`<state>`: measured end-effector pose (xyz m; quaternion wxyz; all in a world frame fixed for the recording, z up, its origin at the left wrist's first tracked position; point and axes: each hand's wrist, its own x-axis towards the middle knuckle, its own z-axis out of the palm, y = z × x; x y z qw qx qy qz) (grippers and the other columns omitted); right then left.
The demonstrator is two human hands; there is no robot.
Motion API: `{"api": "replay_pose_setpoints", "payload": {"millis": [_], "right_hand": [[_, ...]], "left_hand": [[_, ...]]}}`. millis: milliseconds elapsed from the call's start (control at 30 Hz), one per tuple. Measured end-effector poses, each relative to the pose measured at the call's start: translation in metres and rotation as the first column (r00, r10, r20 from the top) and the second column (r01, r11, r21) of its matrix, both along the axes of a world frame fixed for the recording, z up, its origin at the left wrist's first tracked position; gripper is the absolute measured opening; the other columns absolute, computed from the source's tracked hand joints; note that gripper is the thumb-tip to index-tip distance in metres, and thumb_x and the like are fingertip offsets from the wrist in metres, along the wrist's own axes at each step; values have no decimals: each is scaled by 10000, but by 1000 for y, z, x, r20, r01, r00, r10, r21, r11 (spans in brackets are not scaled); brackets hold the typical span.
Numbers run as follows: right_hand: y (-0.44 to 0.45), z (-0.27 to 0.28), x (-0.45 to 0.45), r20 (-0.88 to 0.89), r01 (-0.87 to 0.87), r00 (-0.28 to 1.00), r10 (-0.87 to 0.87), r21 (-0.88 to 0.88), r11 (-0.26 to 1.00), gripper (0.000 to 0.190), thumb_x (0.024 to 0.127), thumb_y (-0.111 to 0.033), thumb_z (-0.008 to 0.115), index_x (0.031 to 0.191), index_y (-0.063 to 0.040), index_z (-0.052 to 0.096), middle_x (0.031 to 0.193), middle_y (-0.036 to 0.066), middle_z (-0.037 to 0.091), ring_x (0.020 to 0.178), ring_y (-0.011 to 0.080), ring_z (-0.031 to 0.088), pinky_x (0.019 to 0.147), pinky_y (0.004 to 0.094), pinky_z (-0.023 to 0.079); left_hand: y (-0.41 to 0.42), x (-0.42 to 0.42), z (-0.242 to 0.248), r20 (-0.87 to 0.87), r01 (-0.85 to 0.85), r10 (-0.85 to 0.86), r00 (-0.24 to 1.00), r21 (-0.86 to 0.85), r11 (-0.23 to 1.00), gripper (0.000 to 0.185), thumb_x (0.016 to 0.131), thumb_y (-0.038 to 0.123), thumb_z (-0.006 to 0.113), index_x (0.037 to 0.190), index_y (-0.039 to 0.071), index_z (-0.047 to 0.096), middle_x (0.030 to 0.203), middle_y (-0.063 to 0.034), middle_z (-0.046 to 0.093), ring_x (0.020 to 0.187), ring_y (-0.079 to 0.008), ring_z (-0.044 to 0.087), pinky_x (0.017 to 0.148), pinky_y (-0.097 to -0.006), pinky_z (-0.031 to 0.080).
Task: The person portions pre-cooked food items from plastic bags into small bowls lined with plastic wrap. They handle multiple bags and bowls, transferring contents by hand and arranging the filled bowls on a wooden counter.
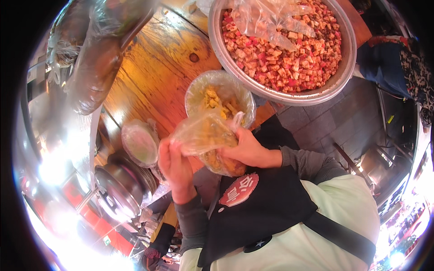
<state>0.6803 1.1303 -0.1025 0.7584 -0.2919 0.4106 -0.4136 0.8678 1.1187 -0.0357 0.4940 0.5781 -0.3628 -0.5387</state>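
Observation:
Both hands hold a clear plastic bag (206, 130) of yellowish-brown food pieces above the near table edge, in front of a black apron (264, 206). My left hand (176, 166) pinches one side of the bag's upper part. On the other side, the fingers of my right hand (247, 147) close around the plastic. The filled bottom of the bag hangs near the apron's red patch (240, 189). Just beyond the bag stands a plastic-lined bowl (193, 86) with yellow food pieces (212, 98) inside; the bag hides part of it.
A large metal basin (351, 67) of red-and-white diced food sits at the upper right, a clear plastic glove (264, 25) lying on it. Plastic-wrapped items (96, 74) hang at the left. A wrapped container (139, 142) and metal pots (118, 186) stand lower left. A person (390, 67) is at the right.

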Motion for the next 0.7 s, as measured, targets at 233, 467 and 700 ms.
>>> {"api": "replay_pose_setpoints", "payload": {"millis": [233, 467, 700], "right_hand": [[4, -1, 1, 95, -30, 995, 24, 60, 998, 537, 792, -61, 715, 1279, -5, 498, 933, 48, 643, 748, 82, 597, 565, 263, 509], [9, 6, 7, 147, -60, 987, 66, -45, 997, 466, 818, -36, 678, 1249, -22, 501, 900, 36, 628, 710, 72, 576, 520, 261, 474], [11, 0, 14, 119, -28, 992, 38, -85, 996, 564, 784, -15, 687, 1307, -22, 473, 875, 48, 605, 601, 87, 573, 477, 267, 453]], "left_hand": [[11, 11, 5, -100, 161, -190, 977, -247, 956, 162, 1026, 104, 493, 1126, 6, 573, 1132, -99, 621, 1041, -182, 579, 957, -331, 435], [26, 27, 3, -26, -40, 36, 999, -189, 981, 187, 961, 201, 539, 995, 18, 544, 996, -116, 579, 760, -232, 622, 518, -305, 517], [25, 29, 2, -22, 21, -25, 999, -160, 987, 219, 937, 211, 512, 816, 30, 485, 897, -116, 504, 642, -226, 579, 445, -307, 491]]}}
